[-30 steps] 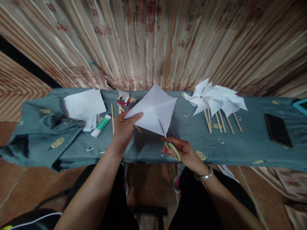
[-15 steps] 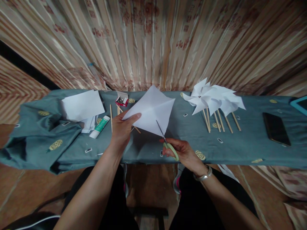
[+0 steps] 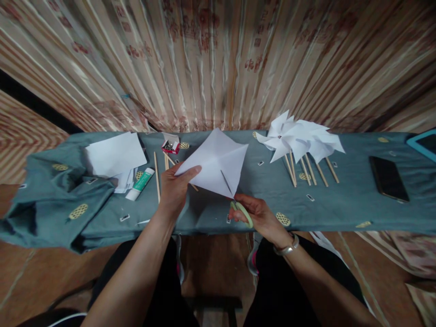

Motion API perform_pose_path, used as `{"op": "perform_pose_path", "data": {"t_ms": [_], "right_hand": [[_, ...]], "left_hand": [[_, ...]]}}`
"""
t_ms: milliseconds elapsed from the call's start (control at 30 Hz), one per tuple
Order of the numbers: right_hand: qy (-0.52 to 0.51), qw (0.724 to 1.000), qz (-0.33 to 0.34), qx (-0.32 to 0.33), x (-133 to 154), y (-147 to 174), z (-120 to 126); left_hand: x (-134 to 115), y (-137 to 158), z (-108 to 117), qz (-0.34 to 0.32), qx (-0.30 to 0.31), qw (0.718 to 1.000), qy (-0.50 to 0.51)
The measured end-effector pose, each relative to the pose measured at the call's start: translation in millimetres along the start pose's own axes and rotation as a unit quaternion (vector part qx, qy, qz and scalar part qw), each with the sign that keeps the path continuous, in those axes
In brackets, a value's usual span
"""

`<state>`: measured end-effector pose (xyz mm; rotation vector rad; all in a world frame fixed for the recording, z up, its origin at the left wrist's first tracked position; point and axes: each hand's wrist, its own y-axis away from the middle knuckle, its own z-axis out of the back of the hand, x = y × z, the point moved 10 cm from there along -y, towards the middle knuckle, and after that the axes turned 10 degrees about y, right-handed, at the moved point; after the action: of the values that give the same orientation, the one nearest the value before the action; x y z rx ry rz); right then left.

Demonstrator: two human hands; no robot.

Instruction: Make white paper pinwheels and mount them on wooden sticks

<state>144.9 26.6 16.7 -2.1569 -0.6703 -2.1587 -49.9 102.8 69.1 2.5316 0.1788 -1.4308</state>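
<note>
My left hand [image 3: 175,188] pinches the left corner of a creased white paper square [image 3: 214,159], thumb on top and fingers hidden below. The sheet is held above the table with one corner toward me. My right hand [image 3: 255,212] grips a pair of scissors [image 3: 243,213] with pale green handles. Their blades lie at the paper's near corner, one blade showing on top and pointing toward the middle of the sheet. Close to my left hand, on the cloth, lie wooden sticks [image 3: 157,177] and a green-and-white glue stick [image 3: 140,184].
Several white paper pinwheels [image 3: 299,138] on sticks lie at the right. Beyond them are a dark phone [image 3: 388,178] and a blue-edged device [image 3: 424,144]. At the left are stacked paper sheets [image 3: 116,154] and an opened red box [image 3: 170,146] of small metal pieces. A patterned curtain [image 3: 218,63] hangs behind.
The view has shifted slightly. The paper and scissors stay almost in place, with the blades still at the near corner; both hands keep their hold.
</note>
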Motion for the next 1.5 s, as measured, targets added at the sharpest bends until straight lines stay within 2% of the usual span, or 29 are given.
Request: {"op": "perform_pose_path", "data": {"t_ms": [400,567,1033,1500], "right_hand": [[-0.010,1.000,0.000,-0.012,1,-2,-2],[0.023,1.000,0.016,-0.008,7,-1,-1],[0.012,1.000,0.002,-0.012,4,-1,-1],[0.030,0.999,0.017,-0.006,7,0,0]], "left_hand": [[1,-1,4,-0.003,-0.014,1.000,0.006],[4,2,-1,0.002,0.000,1.000,0.002],[4,3,-1,0.000,0.002,1.000,-0.011],[6,4,-2,-0.006,0.008,1.000,-0.008]]}}
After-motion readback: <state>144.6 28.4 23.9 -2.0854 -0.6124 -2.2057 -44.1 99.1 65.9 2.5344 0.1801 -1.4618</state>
